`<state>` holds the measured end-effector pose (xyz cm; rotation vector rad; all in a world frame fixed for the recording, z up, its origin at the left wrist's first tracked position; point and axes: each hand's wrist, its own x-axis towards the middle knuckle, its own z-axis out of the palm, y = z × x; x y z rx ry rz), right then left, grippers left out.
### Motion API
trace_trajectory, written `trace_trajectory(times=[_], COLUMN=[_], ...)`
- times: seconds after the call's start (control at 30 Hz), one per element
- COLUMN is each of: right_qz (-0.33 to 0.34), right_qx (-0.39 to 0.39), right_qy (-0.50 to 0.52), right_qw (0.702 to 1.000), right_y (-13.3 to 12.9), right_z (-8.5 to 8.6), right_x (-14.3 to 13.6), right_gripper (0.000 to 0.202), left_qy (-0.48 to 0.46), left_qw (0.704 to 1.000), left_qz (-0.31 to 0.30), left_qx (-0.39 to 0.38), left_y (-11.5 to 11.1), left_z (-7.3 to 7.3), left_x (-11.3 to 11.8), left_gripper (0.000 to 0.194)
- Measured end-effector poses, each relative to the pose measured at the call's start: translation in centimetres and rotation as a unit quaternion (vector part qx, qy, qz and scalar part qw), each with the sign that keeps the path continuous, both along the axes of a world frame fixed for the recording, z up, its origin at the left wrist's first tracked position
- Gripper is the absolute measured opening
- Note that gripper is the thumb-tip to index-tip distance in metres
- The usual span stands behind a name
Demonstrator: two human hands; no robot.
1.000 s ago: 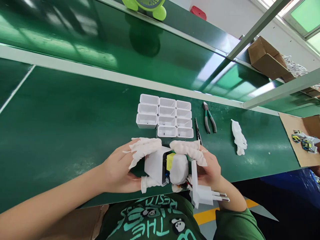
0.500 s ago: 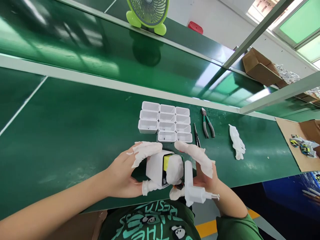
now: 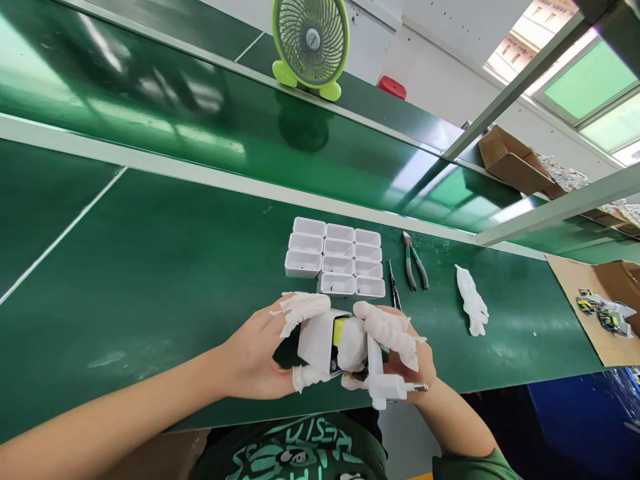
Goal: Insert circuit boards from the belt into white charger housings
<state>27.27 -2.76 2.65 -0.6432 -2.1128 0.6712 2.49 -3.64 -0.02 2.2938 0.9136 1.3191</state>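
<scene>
Workbench (image 3: 200, 240) with a green top lies beneath both hands: the left hand (image 3: 265, 350) pinches the white adapter housing (image 3: 316, 339) between fingers and thumb, its open end facing right. Opposite, the right hand (image 3: 414, 345) grips the circuit assembly (image 3: 352, 345) at that mouth, roughly in line, the plug cover (image 3: 375, 367) nearer the right palm.

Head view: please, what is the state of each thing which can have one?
Left hand: holding white casing
Right hand: holding circuit assembly
White casing: open, circuit assembly partly outside
Plug cover: apart from casing
Pliers: lying, handles spread
Slim tool: lying beside pliers
White trays: uncovered
White glove: lying unworn
Fan: upright; running or not, cannot tell
Cardboard box on bench: open
</scene>
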Motion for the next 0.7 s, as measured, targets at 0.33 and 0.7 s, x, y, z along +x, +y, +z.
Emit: trace_trajectory(times=[0.33,0.7], right_qz=[0.036,0.083], right_qx=[0.001,0.051], right_qy=[0.05,0.086], right_qw=[0.998,0.991], right_y=[0.8,1.2], right_z=[-0.7,-1.9], right_x=[-0.7,-0.3], right_gripper=[0.068,0.073], left_qy=[-0.001,-0.013], left_qw=[1.0,0.999], left_qz=[-0.004,-0.03], left_qx=[0.008,-0.025], left_y=[0.1,-0.1], left_z=[0.1,0.2], left_x=[0.2,0.2], left_gripper=[0.063,0.065])
